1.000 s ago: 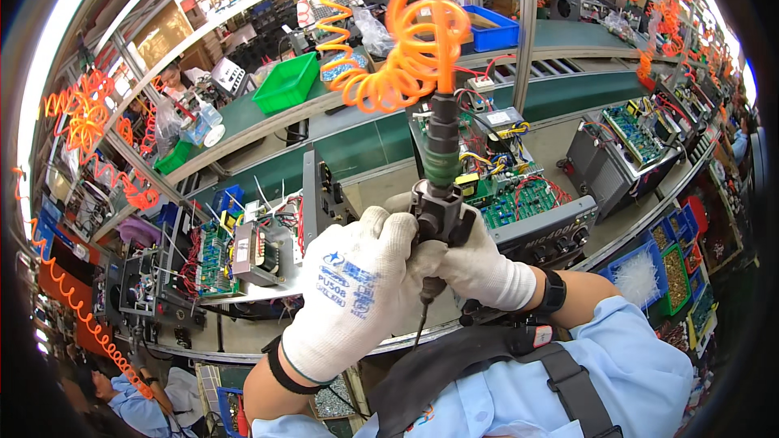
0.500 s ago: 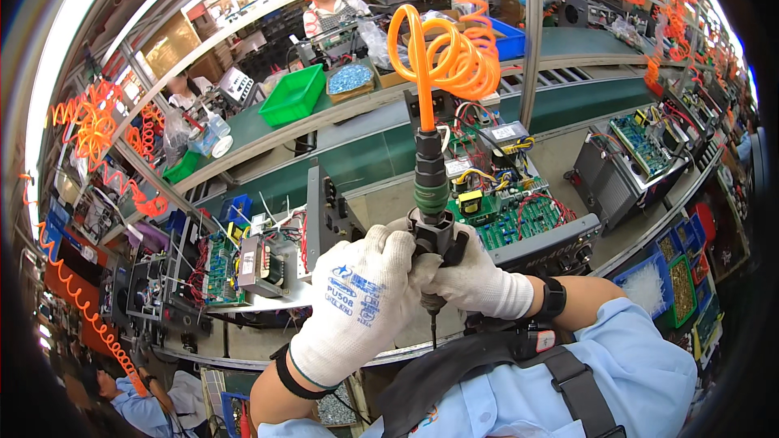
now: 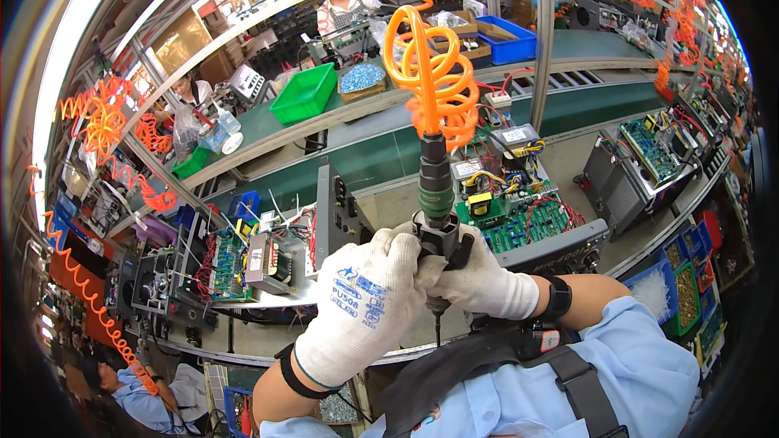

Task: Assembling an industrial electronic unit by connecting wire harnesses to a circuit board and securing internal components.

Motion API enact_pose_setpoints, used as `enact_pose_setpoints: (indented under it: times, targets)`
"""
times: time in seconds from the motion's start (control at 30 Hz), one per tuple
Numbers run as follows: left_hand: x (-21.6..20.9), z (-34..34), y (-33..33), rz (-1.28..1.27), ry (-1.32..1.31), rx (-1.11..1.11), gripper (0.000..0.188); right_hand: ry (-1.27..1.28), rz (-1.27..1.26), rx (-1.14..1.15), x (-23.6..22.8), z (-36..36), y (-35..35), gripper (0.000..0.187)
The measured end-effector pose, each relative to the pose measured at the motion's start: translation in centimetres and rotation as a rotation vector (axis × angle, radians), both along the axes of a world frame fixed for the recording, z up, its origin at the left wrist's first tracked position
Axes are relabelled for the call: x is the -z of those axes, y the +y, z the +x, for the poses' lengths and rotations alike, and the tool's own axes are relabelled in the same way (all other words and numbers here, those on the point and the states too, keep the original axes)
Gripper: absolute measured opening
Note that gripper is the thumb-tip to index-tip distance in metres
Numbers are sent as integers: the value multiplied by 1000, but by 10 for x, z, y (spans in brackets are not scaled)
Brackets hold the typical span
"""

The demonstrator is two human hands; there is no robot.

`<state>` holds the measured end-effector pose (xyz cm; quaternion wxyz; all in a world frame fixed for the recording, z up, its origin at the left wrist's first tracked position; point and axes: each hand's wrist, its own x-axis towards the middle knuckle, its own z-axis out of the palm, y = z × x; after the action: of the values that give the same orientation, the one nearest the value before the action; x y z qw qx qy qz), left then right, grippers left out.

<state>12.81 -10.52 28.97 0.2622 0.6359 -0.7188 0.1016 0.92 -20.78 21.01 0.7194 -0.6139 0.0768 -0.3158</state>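
Both my hands wear white knitted gloves and are closed around a pneumatic screwdriver [image 3: 436,186], black with a green band. My left hand [image 3: 357,300] wraps it from the left, my right hand [image 3: 479,282] from the right; the fingers meet at its lower body. Its thin bit [image 3: 439,331] points down toward me, and I cannot make out anything at the tip. An orange coiled air hose [image 3: 438,73] rises from its top end. Just beyond my right hand sits an open welding machine chassis [image 3: 519,223] with a green circuit board, transformers and a grey front panel.
At left stands another opened machine [image 3: 260,264]; a dark-cased unit [image 3: 637,174] is at right. Across a metal rail [image 3: 341,122] are a green bin [image 3: 303,94], a blue bin [image 3: 507,40] and co-workers. Small parts trays [image 3: 686,296] lie at right.
The orange hose coils have swung and bunched lower. The whole scene has shifted slightly right and down in view. Both hands keep their hold on the screwdriver.
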Motion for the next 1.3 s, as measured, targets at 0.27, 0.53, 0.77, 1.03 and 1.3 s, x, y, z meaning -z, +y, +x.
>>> enact_pose_setpoints:
  times: [0.27, 0.53, 0.77, 1.03, 1.3]
  targets:
    - [10, 3, 2, -6, 19, -43, 19, -22, 39, -21, 4, 5, 3, 42]
    - [21, 3, 5, -8, 26, -53, 19, -6, 3, 30, 10, 10, 7, 42]
    - [23, 3, 3, -31, 73, -39, 16, -12, 5, 36, 8, 13, 6, 38]
    - [23, -1, -1, -27, 120, -33, 15, -43, 27, 30, 9, 10, 3, 36]
    - [27, -1, -4, -23, 113, -37, 14, -28, -11, 56, 12, 8, 0, 33]
